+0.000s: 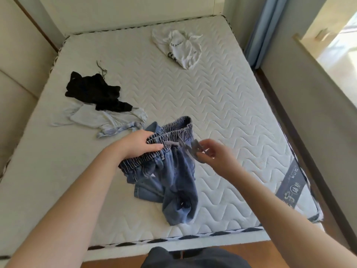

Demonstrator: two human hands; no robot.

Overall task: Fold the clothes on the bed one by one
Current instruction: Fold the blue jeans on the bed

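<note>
Denim trousers (170,171) crumpled on the bed (222,117), near the front edge. My left hand (141,144) grips the elastic waistband; my right hand (210,153) pinches the grey drawstring (185,149). Black garment (96,93), pale shirt (100,118) and white shirt (181,47) lie unfolded farther back. Risk: legs are twisted; lifting by the drawstring may pull it out or bunch the waistband, skewing the fold.
</note>
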